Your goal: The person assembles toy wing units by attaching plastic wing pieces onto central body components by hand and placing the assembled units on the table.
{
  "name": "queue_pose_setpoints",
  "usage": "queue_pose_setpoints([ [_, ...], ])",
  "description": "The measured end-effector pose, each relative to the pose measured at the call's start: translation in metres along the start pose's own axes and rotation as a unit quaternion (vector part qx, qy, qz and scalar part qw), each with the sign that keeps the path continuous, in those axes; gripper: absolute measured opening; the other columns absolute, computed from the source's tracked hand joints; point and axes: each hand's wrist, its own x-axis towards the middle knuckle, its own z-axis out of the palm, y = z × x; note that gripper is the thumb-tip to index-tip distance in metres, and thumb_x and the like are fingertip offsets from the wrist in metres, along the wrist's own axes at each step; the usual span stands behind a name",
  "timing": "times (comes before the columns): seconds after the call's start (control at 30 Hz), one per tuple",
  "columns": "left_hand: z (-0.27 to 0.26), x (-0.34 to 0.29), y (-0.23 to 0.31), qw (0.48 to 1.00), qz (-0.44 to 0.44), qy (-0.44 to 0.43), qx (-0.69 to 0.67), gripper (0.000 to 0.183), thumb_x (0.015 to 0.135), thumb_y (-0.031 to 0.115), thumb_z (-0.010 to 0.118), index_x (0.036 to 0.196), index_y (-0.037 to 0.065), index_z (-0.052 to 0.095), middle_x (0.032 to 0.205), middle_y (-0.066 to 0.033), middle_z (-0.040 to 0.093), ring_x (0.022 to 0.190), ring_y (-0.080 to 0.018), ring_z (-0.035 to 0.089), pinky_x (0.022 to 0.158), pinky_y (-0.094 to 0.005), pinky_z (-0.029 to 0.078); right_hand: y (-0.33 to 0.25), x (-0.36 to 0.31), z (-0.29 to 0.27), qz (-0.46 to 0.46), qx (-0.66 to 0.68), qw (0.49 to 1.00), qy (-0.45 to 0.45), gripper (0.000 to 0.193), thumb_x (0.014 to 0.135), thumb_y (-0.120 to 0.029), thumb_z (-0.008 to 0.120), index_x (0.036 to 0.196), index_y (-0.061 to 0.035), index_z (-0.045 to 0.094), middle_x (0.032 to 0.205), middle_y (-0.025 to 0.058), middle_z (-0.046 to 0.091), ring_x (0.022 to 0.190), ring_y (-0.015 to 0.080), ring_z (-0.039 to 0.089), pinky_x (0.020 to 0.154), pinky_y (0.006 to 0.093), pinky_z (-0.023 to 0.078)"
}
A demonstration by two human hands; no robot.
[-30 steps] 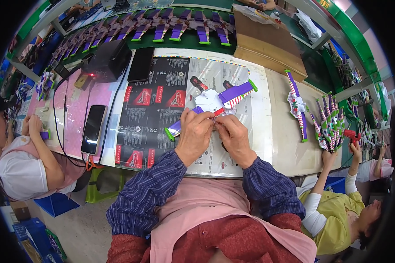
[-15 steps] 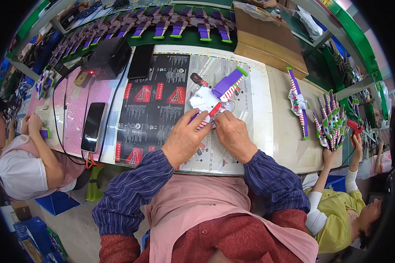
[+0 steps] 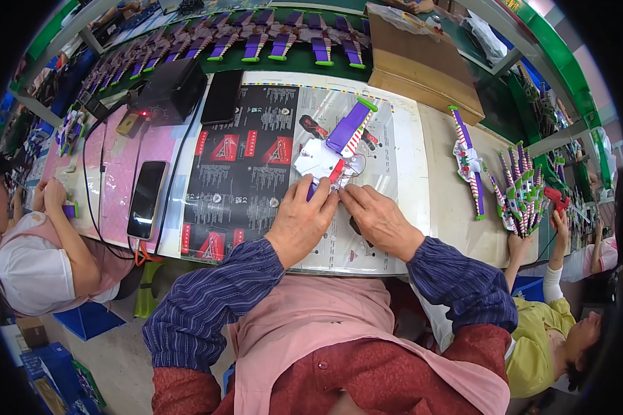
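A toy wing pack lies on the printed sheet in front of me, with a white body, purple and striped wings, a green tip and a red piece in the middle. One wing points up and away to the right. My left hand is closed on the near wing, its fingers over the purple part. My right hand pinches at the same wing's other side, beside the left fingertips. Both hands cover most of that near wing. Whether a smaller part sits between the right fingertips is hidden.
A phone with an orange cable and a black box stand left. A cardboard box is at the back right. Another wing pack lies right, near a person holding a red tool. Wing packs line the green belt.
The wing pack has turned a little, its far wing now steeper. My right hand has shifted right and nearer; my left hand moved slightly right. The right-hand person's red tool has moved slightly left.
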Motion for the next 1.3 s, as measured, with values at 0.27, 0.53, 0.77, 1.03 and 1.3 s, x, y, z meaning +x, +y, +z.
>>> queue_pose_setpoints([
  [0.27, -0.001, 0.011, -0.022, 0.993, 0.031, -0.033, -0.11, 0.06, 0.065, 0.015, 0.091, 0.119, 0.006, 0.065, 0.133, -0.0139, 0.058, 0.132, -0.0407, 0.051, 0.112, -0.0517, 0.045, -0.006, -0.007, 0.005, 0.082, 0.065, 0.989, 0.103, 0.048, 0.08, -0.006, 0.083, 0.123, 0.0004, 0.064, 0.122, 0.0189, 0.063, 0.108, 0.035, 0.064, 0.09, 0.0438, 0.056],
  [0.53, 0.009, 0.024, -0.01, 0.984, -0.045, 0.038, -0.166, 0.03, 0.075, 0.017, 0.085, 0.097, 0.004, 0.069, 0.118, -0.0129, 0.063, 0.126, -0.0392, 0.055, 0.11, -0.0518, 0.047, 0.009, 0.004, 0.021, 0.082, 0.002, 0.98, 0.183, 0.016, 0.087, -0.001, 0.073, 0.103, -0.0011, 0.069, 0.112, 0.0122, 0.066, 0.095, 0.0305, 0.065, 0.081, 0.0407, 0.055],
  [0.77, 0.02, 0.019, -0.003, 0.993, -0.012, 0.053, -0.103, 0.027, 0.081, 0.013, 0.08, 0.107, 0.012, 0.072, 0.12, -0.0094, 0.063, 0.128, -0.0359, 0.054, 0.118, -0.0628, 0.037, 0.0, -0.001, 0.034, 0.278, 0.174, 0.911, 0.25, 0.012, 0.089, 0.008, 0.071, 0.1, 0.0042, 0.067, 0.119, 0.0188, 0.062, 0.092, 0.0356, 0.07, 0.075, 0.0416, 0.059],
  [1.03, 0.023, 0.022, 0.006, 0.997, -0.019, 0.023, -0.067, 0.044, 0.087, 0.018, 0.074, 0.13, 0.015, 0.074, 0.118, -0.0065, 0.061, 0.129, -0.0343, 0.052, 0.119, -0.0686, 0.03, 0.002, 0.005, 0.038, 0.332, 0.18, 0.894, 0.239, 0.01, 0.089, 0.009, 0.068, 0.098, 0.0047, 0.065, 0.12, 0.0198, 0.06, 0.093, 0.0361, 0.069, 0.075, 0.0416, 0.059],
  [1.3, 0.025, 0.022, 0.015, 0.999, -0.025, 0.014, -0.037, 0.041, 0.092, 0.017, 0.066, 0.132, 0.012, 0.072, 0.118, -0.0082, 0.061, 0.128, -0.0347, 0.052, 0.116, -0.0728, 0.03, 0.004, 0.009, 0.041, 0.346, 0.183, 0.887, 0.243, 0.014, 0.085, 0.01, 0.068, 0.096, 0.0032, 0.063, 0.122, 0.0195, 0.058, 0.094, 0.0361, 0.069, 0.075, 0.0423, 0.058],
])
